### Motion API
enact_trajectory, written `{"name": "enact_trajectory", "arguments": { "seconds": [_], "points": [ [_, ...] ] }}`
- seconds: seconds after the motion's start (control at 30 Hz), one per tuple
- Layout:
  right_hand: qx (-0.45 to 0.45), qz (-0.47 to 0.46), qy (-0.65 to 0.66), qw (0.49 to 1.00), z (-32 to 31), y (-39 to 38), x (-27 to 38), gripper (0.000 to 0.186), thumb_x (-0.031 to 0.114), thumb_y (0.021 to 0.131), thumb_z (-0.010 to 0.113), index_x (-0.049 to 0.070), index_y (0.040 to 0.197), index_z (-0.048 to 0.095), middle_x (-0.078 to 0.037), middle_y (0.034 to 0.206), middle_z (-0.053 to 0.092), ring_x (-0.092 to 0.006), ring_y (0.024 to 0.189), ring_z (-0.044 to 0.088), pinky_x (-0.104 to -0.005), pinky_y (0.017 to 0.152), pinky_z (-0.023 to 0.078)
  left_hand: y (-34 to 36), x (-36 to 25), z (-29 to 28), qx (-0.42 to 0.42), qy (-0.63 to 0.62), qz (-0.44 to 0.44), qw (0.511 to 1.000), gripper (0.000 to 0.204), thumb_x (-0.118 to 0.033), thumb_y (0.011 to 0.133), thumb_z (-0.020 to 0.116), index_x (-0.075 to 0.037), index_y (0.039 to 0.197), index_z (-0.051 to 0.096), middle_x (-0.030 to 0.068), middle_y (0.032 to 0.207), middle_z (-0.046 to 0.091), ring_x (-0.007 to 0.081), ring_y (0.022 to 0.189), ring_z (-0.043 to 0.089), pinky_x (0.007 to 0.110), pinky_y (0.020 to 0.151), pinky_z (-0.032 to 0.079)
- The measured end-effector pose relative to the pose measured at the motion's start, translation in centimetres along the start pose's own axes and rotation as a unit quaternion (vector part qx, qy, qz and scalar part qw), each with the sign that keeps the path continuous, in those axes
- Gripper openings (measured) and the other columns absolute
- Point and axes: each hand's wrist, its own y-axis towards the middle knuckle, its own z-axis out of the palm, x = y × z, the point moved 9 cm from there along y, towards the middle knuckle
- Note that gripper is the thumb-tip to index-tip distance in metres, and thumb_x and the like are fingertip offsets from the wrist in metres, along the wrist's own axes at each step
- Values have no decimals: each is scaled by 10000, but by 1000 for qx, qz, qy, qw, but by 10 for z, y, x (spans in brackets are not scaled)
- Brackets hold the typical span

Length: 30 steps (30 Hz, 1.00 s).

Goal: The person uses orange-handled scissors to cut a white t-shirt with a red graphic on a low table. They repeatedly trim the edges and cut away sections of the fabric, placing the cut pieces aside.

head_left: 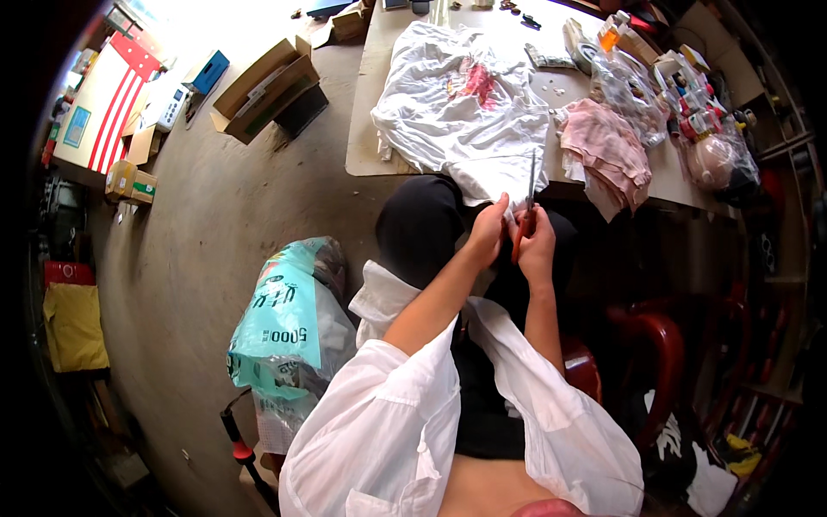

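Observation:
A white T-shirt (422,95) with a red print lies spread over the near edge of the table, one part hanging down toward my lap. My left hand (489,228) is closed on the hanging edge of this cloth. In my right hand (537,239) is a pair of scissors (523,231) with red handles, its dark blades pointing up and away from me beside the cloth. The two hands are close together over my knees. Whether the blades touch the fabric I cannot tell.
Folded pink cloth (607,146) hangs over the table (366,129) edge at right, near plastic bags and bottles. A teal plastic bag (284,310) stands at my left. Open cardboard boxes (267,90) are on the floor beyond. A dark red chair (659,345) is at my right.

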Motion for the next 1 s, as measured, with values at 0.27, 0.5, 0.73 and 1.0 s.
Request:
{"name": "enact_trajectory", "arguments": {
  "seconds": [0.27,0.5,0.73,1.0],
  "points": [
    [-44,23,104,993,-5,-1,-11,205,34,775,703,48,824,504,15,706,511,-60,636,484,-213,584,405,-18,-16,16,45,-83,69,993,251,-233,916,565,-34,1063,520,30,828,589,114,724,579,265,673,459],
    [-120,-10,118,986,-20,5,11,208,89,803,692,37,787,492,7,682,491,-78,584,446,-222,557,395,-19,-16,10,-7,-83,109,991,255,-25,847,616,-22,1075,502,54,941,582,114,779,561,235,646,445],
    [-140,-33,15,990,-29,3,20,225,119,798,700,39,789,489,-2,679,469,-95,585,434,-241,559,391,-17,0,-9,-81,0,74,994,292,-80,824,679,-7,1041,497,64,849,599,108,613,548,230,488,413],
    [-69,-21,-3,997,-16,-11,12,214,-8,718,664,31,865,514,-71,712,501,-156,623,507,-266,591,423,-24,-4,4,-76,-86,76,990,186,-214,887,573,-53,979,553,21,788,606,114,610,557,252,537,445]
  ]
}}
